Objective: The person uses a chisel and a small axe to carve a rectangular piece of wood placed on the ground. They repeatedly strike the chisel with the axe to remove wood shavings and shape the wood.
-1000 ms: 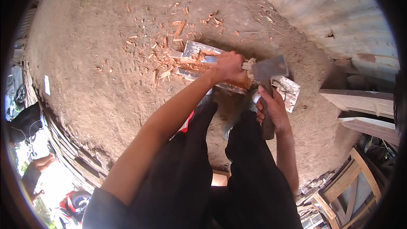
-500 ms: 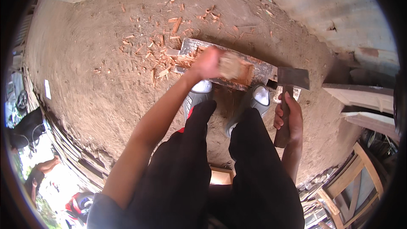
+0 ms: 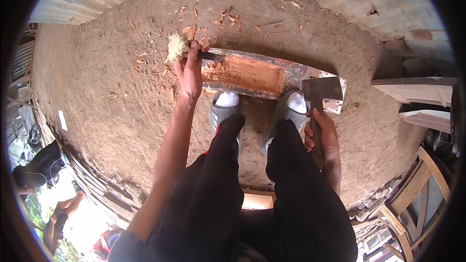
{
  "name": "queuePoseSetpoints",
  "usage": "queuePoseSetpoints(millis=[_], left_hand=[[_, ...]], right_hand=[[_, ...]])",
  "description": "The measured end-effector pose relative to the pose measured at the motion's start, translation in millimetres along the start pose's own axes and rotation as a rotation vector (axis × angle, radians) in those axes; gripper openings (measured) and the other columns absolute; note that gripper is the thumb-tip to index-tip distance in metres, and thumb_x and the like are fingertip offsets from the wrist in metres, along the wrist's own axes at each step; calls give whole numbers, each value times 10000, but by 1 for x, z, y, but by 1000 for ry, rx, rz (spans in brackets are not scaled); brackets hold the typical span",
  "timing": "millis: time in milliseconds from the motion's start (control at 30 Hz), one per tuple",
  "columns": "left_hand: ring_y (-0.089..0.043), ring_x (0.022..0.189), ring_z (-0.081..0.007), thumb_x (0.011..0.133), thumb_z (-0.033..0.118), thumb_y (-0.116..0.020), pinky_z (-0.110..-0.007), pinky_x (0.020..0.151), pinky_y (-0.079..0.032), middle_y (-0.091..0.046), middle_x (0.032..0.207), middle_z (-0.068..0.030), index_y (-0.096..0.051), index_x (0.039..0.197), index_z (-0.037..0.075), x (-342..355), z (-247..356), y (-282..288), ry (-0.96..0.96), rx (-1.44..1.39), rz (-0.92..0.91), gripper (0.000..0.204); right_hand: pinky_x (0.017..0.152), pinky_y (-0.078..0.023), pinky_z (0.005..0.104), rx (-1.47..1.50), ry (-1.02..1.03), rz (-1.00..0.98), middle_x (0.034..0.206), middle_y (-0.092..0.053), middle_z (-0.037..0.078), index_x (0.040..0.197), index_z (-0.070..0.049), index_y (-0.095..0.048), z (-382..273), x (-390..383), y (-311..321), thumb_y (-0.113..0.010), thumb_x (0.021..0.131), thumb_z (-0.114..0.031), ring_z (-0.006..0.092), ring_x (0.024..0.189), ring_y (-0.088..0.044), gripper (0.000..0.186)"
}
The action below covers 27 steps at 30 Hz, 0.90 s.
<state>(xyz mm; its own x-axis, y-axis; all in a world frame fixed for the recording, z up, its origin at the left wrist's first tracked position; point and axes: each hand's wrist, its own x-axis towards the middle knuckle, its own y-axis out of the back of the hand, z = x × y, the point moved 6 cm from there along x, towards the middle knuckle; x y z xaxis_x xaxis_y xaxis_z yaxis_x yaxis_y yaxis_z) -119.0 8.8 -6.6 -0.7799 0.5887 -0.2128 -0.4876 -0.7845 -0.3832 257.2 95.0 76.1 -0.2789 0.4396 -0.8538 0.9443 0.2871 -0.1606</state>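
My left hand (image 3: pixel 190 75) grips a chisel (image 3: pixel 213 57) whose frayed, pale handle end sticks out to the left. Its dark blade points right, over the left end of a weathered wooden block (image 3: pixel 297 74). Into the top of this block runs a long hollow (image 3: pixel 252 71) with fresh reddish wood inside. Closed round the handle of a dark, square-headed mallet (image 3: pixel 322 89), my right hand (image 3: pixel 324 131) is near my right knee. The mallet head overlaps the block's right end in view. Whether it touches the wood, I cannot tell.
My feet in grey clogs (image 3: pixel 222 111) stand against the block's near side. Wood chips (image 3: pixel 225 15) litter the dirt floor beyond and left. Corrugated metal sheets (image 3: pixel 369 7) border the far side. Boards (image 3: pixel 412 92) and a wooden frame (image 3: pixel 412 199) lie right. Another person's arm (image 3: pixel 72 203) shows lower left.
My left hand has moved left from over the hollow to the block's left end. The chisel's frayed end now points left instead of right. Loose chips have gone from the hollow.
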Motion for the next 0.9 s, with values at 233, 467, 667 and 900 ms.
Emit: queuePoseSetpoints(millis=[233, 467, 667, 900], left_hand=[[-665, 1007, -201, 1068, 240, -643, -486, 1092, -551, -656, 1010, -92, -640, 1138, 5, -14, 24, -10, -170, 318, -63, 245], [-722, 934, -200, 1021, 275, -715, -432, 913, -602, -719, 937, -101, -653, 1145, 10, 4, 13, -5, -82, 471, -172, 299], [-711, 797, -143, 973, 303, -778, -307, 710, -598, -749, 925, -67, -687, 1120, 13, 23, 3, -21, -39, 508, -304, 337], [-670, 840, -150, 974, 182, -746, -351, 750, -561, -751, 986, -67, -689, 1188, 28, 10, 3, -31, 43, 475, -296, 270]], right_hand=[[395, -379, 323, -20, 17, 18, 659, -495, 40, 1123, -67, -532, -6, -4, 0, -606, 1054, -376, 151, 418, -449, 325], [392, -395, 313, -140, 41, 21, 679, -509, 39, 1127, -70, -539, -23, -12, -8, -647, 1042, -374, 143, 423, -466, 334], [385, -386, 256, -567, 481, 92, 659, -515, 18, 1202, -21, -582, -119, -61, -63, -625, 1074, -332, 98, 436, -487, 339], [375, -385, 257, -494, 938, -71, 658, -514, 7, 1210, -15, -565, -159, -58, -182, -517, 1116, -284, 83, 445, -492, 290]])
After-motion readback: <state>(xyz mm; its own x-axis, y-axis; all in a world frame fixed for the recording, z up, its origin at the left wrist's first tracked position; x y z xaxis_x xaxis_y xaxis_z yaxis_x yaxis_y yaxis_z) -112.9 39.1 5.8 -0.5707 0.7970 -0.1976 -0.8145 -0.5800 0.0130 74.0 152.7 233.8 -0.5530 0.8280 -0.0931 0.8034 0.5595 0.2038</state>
